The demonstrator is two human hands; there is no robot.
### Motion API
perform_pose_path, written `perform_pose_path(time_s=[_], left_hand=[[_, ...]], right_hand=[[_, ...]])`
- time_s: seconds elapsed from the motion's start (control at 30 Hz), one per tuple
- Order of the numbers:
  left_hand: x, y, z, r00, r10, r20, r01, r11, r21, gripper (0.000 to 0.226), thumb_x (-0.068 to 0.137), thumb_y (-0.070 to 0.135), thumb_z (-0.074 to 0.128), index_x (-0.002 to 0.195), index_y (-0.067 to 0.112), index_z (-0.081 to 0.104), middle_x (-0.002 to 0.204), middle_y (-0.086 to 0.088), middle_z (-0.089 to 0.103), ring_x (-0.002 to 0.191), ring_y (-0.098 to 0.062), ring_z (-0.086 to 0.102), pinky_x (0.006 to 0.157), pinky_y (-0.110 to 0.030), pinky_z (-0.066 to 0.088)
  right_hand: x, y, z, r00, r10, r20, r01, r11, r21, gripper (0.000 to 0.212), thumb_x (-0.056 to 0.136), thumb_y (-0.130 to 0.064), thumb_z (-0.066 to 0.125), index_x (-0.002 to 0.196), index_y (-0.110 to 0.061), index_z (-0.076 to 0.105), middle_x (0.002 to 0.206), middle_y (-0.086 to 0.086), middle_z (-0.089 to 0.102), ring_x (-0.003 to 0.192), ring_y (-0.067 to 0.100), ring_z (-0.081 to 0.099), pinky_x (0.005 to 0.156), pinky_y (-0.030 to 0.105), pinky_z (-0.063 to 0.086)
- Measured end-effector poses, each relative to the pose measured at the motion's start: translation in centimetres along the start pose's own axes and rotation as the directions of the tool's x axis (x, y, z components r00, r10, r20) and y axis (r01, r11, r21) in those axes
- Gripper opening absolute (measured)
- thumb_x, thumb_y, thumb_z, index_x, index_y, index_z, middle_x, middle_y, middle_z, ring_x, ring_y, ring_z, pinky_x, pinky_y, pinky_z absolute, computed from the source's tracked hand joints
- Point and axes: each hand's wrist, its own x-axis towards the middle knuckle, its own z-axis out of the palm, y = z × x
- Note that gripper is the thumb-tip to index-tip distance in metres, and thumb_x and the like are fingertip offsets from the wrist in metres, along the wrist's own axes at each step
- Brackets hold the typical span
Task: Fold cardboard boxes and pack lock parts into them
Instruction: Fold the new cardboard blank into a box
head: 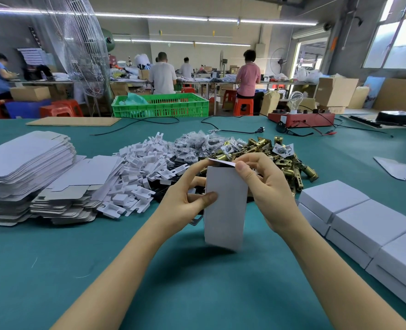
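Boxes come first. A big green crate (160, 105) is seen at the far edge of the table, with a pale green bag (135, 98) inside it. Closed white boxes (373, 225) are stacked in a row at the right, touching each other. One small white box (225, 208) is held upright above the table, in the middle. Its left side is gripped by the left hand (185, 198), with the thumb pressed flat on the front. Its top flap (221, 162) is pinched by the right hand (268, 186), with the fingers curled. What is inside this box cannot be seen.

Flat white box blanks (28, 167) are piled high at the left. Beside them a heap of white card inserts (140, 172) is spread. Small clear bags (197, 144), maybe with screws in them, lie behind, and brass lock parts (285, 158) are heaped just past the hands.

All of it is laid on a green table (197, 294). A red tester box (300, 120) with a light bulb (295, 100) is placed at the far right. Workers (162, 75) are seen standing at benches behind.
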Motion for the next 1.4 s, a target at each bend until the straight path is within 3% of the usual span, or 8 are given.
perform_pose_path(time_s=[0.1, 0.3, 0.5, 0.6, 0.73, 0.93, 1.13, 1.4], left_hand=[[-0.1, 0.2, 0.0, 1.0, -0.002, 0.02, 0.001, 0.999, 0.032, 0.064, 0.093, 0.015, 0.066, 0.115, 0.071, 0.046, 0.111, 0.005, 0.068, 0.083, -0.027, 0.073, 0.067, -0.063, 0.052], [-0.1, 0.4, -0.1, 0.996, -0.01, 0.093, 0.006, 0.999, 0.043, 0.063, 0.092, 0.014, 0.066, 0.122, 0.065, 0.045, 0.107, 0.0, 0.065, 0.084, -0.05, 0.065, 0.069, -0.064, 0.051], [-0.1, 0.7, -0.1, 0.993, -0.023, 0.115, 0.021, 1.0, 0.016, 0.061, 0.094, 0.008, 0.062, 0.121, 0.061, 0.047, 0.111, -0.01, 0.062, 0.092, -0.04, 0.067, 0.079, -0.065, 0.05], [0.1, 0.9, 1.0, 0.999, -0.025, 0.021, 0.027, 0.996, -0.081, 0.047, 0.097, 0.005, 0.056, 0.117, 0.046, 0.046, 0.104, -0.006, 0.065, 0.086, -0.015, 0.068, 0.07, -0.041, 0.055], [0.2, 2.1, 2.7, 0.976, 0.061, -0.21, -0.083, 0.992, -0.097, 0.012, 0.101, 0.034, 0.048, 0.112, 0.037, 0.044, 0.059, 0.012, 0.047, 0.058, -0.005, 0.045, 0.06, -0.015, 0.038], [0.1, 3.0, 3.4, 0.965, 0.056, -0.255, -0.098, 0.983, -0.158, 0.02, 0.104, 0.026, 0.045, 0.098, 0.04, 0.058, 0.086, 0.0, 0.055, 0.074, -0.009, 0.05, 0.067, -0.024, 0.043], [-0.1, 2.7, 3.9, 0.957, 0.025, -0.288, -0.091, 0.972, -0.218, 0.022, 0.103, 0.019, 0.046, 0.096, 0.035, 0.06, 0.079, 0.005, 0.058, 0.07, -0.012, 0.051, 0.058, -0.022, 0.04], [0.0, 2.5, 3.7, 0.964, 0.0, -0.266, -0.074, 0.96, -0.268, 0.017, 0.103, 0.02, 0.048, 0.099, 0.031, 0.061, 0.081, 0.016, 0.064, 0.075, -0.006, 0.056, 0.063, -0.025, 0.042]], right_hand=[[0.1, 0.3, -0.2, 0.999, 0.035, -0.019, -0.035, 0.999, -0.011, 0.007, 0.094, -0.028, 0.059, 0.09, -0.033, 0.063, 0.081, -0.015, 0.061, 0.072, 0.017, 0.05, 0.065, 0.037, 0.044], [0.2, 0.2, -0.4, 0.996, 0.082, -0.035, -0.081, 0.996, 0.037, 0.007, 0.095, -0.022, 0.057, 0.094, -0.026, 0.063, 0.099, 0.024, 0.056, 0.078, 0.022, 0.052, 0.067, 0.041, 0.044], [0.2, -0.1, -0.1, 0.982, 0.178, -0.06, -0.166, 0.972, 0.168, 0.01, 0.094, -0.014, 0.059, 0.092, -0.02, 0.066, 0.093, 0.014, 0.06, 0.084, 0.023, 0.058, 0.069, 0.04, 0.05], [0.1, -0.5, 0.3, 0.987, 0.128, -0.097, -0.115, 0.984, 0.135, 0.009, 0.092, -0.012, 0.062, 0.092, -0.019, 0.067, 0.086, 0.007, 0.059, 0.081, 0.021, 0.056, 0.075, 0.045, 0.049], [-0.2, -1.0, 1.0, 0.994, 0.026, -0.105, -0.015, 0.994, 0.105, 0.011, 0.091, -0.009, 0.062, 0.093, -0.019, 0.069, 0.067, -0.018, 0.058, 0.061, 0.01, 0.048, 0.063, 0.036, 0.043], [-0.4, -1.4, 1.5, 0.994, -0.014, -0.111, 0.024, 0.996, 0.091, 0.016, 0.092, -0.01, 0.062, 0.092, -0.025, 0.069, 0.071, -0.015, 0.061, 0.062, 0.01, 0.053, 0.062, 0.029, 0.043], [-1.0, -0.4, 2.4, 0.984, 0.004, -0.176, 0.018, 0.992, 0.124, 0.016, 0.094, -0.01, 0.058, 0.093, -0.024, 0.065, 0.083, 0.0, 0.062, 0.072, 0.017, 0.05, 0.066, 0.033, 0.042], [-0.8, -0.3, 2.4, 0.984, -0.005, -0.176, 0.035, 0.985, 0.168, 0.018, 0.093, -0.007, 0.055, 0.087, -0.021, 0.065, 0.078, -0.016, 0.063, 0.074, 0.001, 0.053, 0.067, 0.013, 0.044]])
